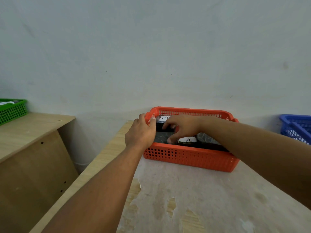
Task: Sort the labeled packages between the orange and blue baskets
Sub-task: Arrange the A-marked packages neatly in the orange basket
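Inside orange basket [190, 158], right hand [182, 127] gripping black package [165, 127]

orange basket [190, 157]; blue basket [296, 126]; green basket [12, 111]; black packages [161, 137]

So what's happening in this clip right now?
A person is working in the orange basket on the table. The left hand grips its left rim; the right hand reaches inside onto a dark package. Two white labels there read A. A blue basket sits at far right.
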### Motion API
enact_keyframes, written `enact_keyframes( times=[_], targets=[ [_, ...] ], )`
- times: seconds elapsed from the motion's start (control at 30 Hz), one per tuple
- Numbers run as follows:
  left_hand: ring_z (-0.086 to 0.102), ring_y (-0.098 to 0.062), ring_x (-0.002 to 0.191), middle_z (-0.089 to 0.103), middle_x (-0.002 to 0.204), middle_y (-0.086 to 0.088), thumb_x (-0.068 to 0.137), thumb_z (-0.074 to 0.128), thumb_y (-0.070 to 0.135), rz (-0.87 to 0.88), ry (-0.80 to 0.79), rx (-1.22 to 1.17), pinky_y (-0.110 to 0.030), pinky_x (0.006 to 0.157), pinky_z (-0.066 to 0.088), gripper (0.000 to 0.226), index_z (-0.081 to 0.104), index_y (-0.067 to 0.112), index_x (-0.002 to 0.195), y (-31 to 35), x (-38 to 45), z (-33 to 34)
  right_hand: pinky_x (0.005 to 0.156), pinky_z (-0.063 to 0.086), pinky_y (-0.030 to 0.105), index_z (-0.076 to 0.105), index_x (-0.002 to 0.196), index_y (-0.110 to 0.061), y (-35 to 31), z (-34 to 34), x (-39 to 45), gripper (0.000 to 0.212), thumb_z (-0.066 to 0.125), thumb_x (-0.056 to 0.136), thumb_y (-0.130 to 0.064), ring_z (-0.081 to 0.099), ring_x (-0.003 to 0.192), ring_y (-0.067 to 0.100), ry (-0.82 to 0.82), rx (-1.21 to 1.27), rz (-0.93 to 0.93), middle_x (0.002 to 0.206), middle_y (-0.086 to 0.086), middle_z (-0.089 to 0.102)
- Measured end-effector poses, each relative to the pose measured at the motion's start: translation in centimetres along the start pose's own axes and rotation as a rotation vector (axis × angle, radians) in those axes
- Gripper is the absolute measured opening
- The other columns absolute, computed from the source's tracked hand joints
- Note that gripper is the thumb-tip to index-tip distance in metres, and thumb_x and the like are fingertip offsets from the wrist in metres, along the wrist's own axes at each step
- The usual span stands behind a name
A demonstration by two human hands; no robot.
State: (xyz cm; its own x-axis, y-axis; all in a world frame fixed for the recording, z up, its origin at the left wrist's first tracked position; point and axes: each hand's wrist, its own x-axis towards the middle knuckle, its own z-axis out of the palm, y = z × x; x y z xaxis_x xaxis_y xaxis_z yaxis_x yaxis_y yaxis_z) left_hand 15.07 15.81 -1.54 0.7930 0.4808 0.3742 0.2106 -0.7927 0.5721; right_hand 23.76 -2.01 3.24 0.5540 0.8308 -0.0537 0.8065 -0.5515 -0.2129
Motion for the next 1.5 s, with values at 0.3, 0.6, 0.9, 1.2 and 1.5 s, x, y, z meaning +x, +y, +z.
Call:
enact_keyframes(
  times=[0.3,0.6,0.9,1.2,1.5],
  targets=[
    [0.057,-0.027,0.111,0.060,0.126,-0.003,0.088,0.018,0.070,-0.045,-0.006,-0.025,-0.045,0.082,0.044,0.069,0.038,0.029,0.140,0.1,-0.3,-0.3,0.082,0.043,0.033,0.045,0.139,-0.022,-1.0,1.6,0.6,0.073,0.081,0.078,-0.040,0.053,0.101,0.017,-0.195,-0.100,0.147,0.129,0.003,0.058],
    [0.058,-0.026,0.105,0.062,0.118,-0.002,0.085,0.016,0.071,-0.040,0.003,-0.029,-0.040,0.074,0.038,0.069,0.042,0.029,0.134,0.0,-0.2,-0.2,0.081,0.044,0.037,0.031,0.146,-0.024,-0.2,0.6,0.2,0.050,0.040,0.100,-0.041,0.059,0.090,0.020,0.067,-0.007,0.080,0.107,0.006,0.064],
    [0.057,-0.026,0.108,0.061,0.121,0.000,0.085,0.015,0.072,-0.048,0.014,-0.047,-0.040,0.074,0.036,0.068,0.042,0.032,0.133,-0.1,-0.1,0.0,0.076,0.047,0.033,0.046,0.121,-0.035,1.5,1.1,0.0,0.029,0.054,0.096,-0.047,0.055,0.095,0.014,0.317,-0.049,-0.037,0.113,-0.007,0.055],
    [0.056,-0.027,0.114,0.058,0.130,-0.002,0.086,0.014,0.073,-0.034,-0.003,-0.044,-0.047,0.084,0.045,0.071,0.038,0.030,0.138,0.1,-0.3,-0.3,0.067,0.051,0.025,0.057,0.108,-0.023,2.0,1.6,1.0,0.010,0.056,0.099,-0.026,0.061,0.086,0.009,0.413,0.292,0.205,0.102,-0.002,0.063],
    [0.053,-0.027,0.119,0.056,0.135,-0.003,0.090,0.017,0.069,-0.047,-0.010,-0.056,-0.045,0.089,0.043,0.069,0.040,0.027,0.140,0.1,-0.3,-0.4,0.075,0.049,0.034,0.058,0.101,-0.023,0.6,2.5,0.7,0.029,0.062,0.090,-0.049,0.059,0.091,0.017,0.243,-0.054,0.108,0.100,-0.003,0.061]
  ],
)
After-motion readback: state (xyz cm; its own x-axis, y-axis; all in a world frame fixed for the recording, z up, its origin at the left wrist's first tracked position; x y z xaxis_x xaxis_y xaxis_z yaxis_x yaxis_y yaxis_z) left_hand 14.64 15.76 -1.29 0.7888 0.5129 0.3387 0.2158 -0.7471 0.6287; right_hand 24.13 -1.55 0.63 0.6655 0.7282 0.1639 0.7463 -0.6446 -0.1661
